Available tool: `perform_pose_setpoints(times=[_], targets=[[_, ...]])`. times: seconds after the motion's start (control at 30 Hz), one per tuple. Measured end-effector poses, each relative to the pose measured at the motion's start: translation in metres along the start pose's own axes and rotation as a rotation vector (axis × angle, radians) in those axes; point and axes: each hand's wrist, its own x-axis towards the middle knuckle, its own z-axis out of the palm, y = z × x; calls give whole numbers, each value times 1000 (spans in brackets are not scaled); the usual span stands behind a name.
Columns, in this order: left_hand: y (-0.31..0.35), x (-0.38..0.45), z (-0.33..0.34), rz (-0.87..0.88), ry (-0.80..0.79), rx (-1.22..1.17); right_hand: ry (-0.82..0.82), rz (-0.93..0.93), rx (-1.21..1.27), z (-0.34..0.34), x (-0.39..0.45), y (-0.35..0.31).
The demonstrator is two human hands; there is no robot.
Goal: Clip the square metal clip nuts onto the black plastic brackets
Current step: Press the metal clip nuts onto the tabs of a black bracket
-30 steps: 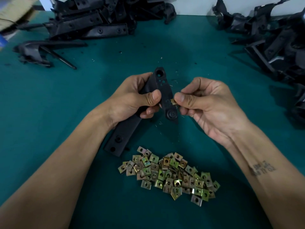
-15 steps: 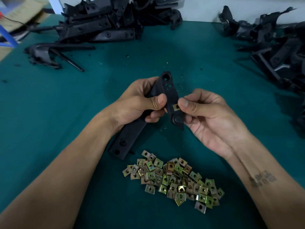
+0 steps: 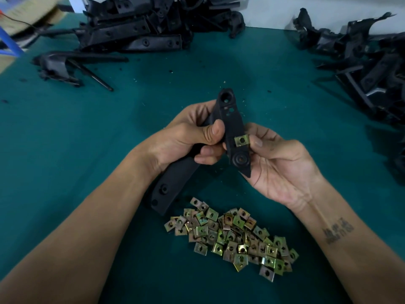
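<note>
Since the earlier frames, the clip nut [image 3: 241,140] had been pushed further onto the edge of the bracket [image 3: 232,128], so that its square face with the round hole now lay flat and fully in view where only a sliver had shown beside the thumb. The right hand [image 3: 278,165] had been opened out: its palm was turned up behind the lower end of the bracket, and only the thumb tip was pressed against the outer edge of the nut. The left hand [image 3: 188,141] was clamped round the middle of the bracket, thumb laid across the front face and fingers curled behind.

The bracket was held clear of the tabletop [image 3: 65,139], its holed end raised away from the person and its long flat tail sloping down under the left wrist. Just below the hands, a loose heap of clip nuts [image 3: 232,235] lay on the green surface. Piles of black brackets [image 3: 135,27] were stacked at the far left, and another pile [image 3: 361,62] at the far right.

The bracket was judged to be stiff and light, best gripped mid-length as shown. The nuts were judged small, springy and sharp-edged, best pinched by their flat faces and slid on from the open side.
</note>
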Motion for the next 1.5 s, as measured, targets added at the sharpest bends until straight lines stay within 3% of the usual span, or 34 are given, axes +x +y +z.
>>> perform_pose_setpoints(times=[0.17, 0.3, 0.53, 0.63, 0.73, 0.8, 0.93, 1.2, 1.5], targets=[[-2, 0, 2, -78, -95, 25, -98, 110, 28, -1, -3, -3], [-3, 1, 2, -105, -116, 95, -54, 143, -180, -4, -4, -6], [8, 1, -1, 51, 10, -119, 6, -105, -193, 2, 1, 9], [16, -6, -8, 95, 114, -174, 53, -169, -709, 6, -1, 15], [18, -10, -10, 138, 181, -224, -54, -129, -1272, 10, -4, 21], [17, -9, -9, 142, 189, -227, -70, -110, -1490, 14, -5, 25], [15, -5, -6, 104, 104, -209, -110, -93, -1693, 22, -5, 26], [14, -4, -5, 78, 91, -167, -86, -30, -1708, 31, -7, 20], [13, -3, -9, 88, 92, -124, -30, -53, -1125, 24, -6, 22]])
